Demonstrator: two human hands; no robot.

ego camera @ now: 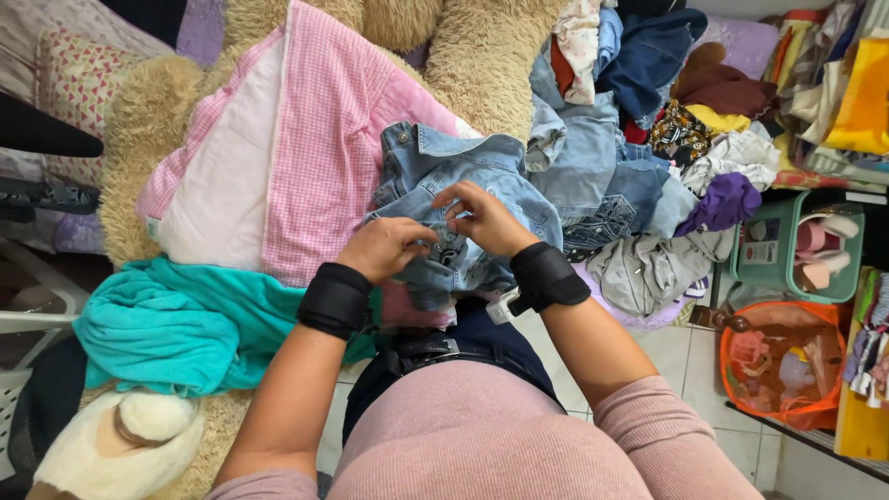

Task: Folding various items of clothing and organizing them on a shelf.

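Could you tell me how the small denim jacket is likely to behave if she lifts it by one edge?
The denim jacket would probably droop and unfold, since it already lies crumpled in soft folds under the left hand and right hand. It looks small, so likely light. Its woven cloth should grip rather than slip.

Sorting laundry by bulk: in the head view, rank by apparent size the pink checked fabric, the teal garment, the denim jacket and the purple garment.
1. pink checked fabric
2. teal garment
3. denim jacket, partly hidden by the left hand and right hand, so its rank against the teal is unsure
4. purple garment
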